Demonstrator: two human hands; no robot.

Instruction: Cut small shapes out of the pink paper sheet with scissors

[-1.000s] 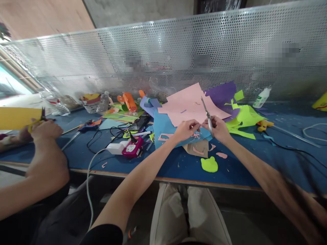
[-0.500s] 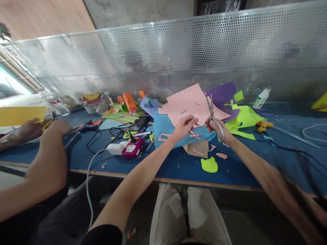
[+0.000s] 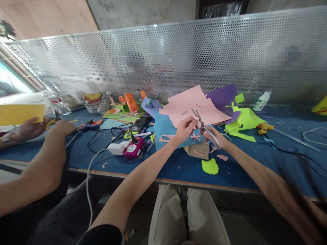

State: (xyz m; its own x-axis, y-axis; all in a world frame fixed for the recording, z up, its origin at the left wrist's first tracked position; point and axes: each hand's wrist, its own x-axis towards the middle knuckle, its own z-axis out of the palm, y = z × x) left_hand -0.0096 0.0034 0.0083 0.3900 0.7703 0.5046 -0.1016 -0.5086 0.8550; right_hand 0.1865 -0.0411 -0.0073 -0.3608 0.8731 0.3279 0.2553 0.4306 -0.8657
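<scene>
**Two hands, one pair of scissors, one pink piece mid-cut**

Both of the person's hands met above the blue-topped bench (image 3: 158,166), just in front of the paper pile. The left hand (image 3: 187,126) had its grip pinched shut on a small pink paper piece (image 3: 196,119). The right hand (image 3: 214,136) had its grip closed through the handles of the silver metal scissors (image 3: 203,124), whose blades pointed up and to the left, right beside that piece. By the look of it, the cutting step was in hand. A further snip would call for a steady pinch and for turning the piece into the blades, since so little paper was there to hold.

Counted: one large pink paper sheet (image 3: 194,103), one blue sheet (image 3: 163,131) and one purple sheet (image 3: 222,97) overlapped in the pile. One lime-green bear-head cutout (image 3: 210,166) lay near the bench edge, with at least two pink scraps close by. One white squeeze bottle (image 3: 262,101) stood well to the right. To the left, a co-worker's two hands (image 3: 30,127) worked on one yellow sheet (image 3: 21,114).
</scene>
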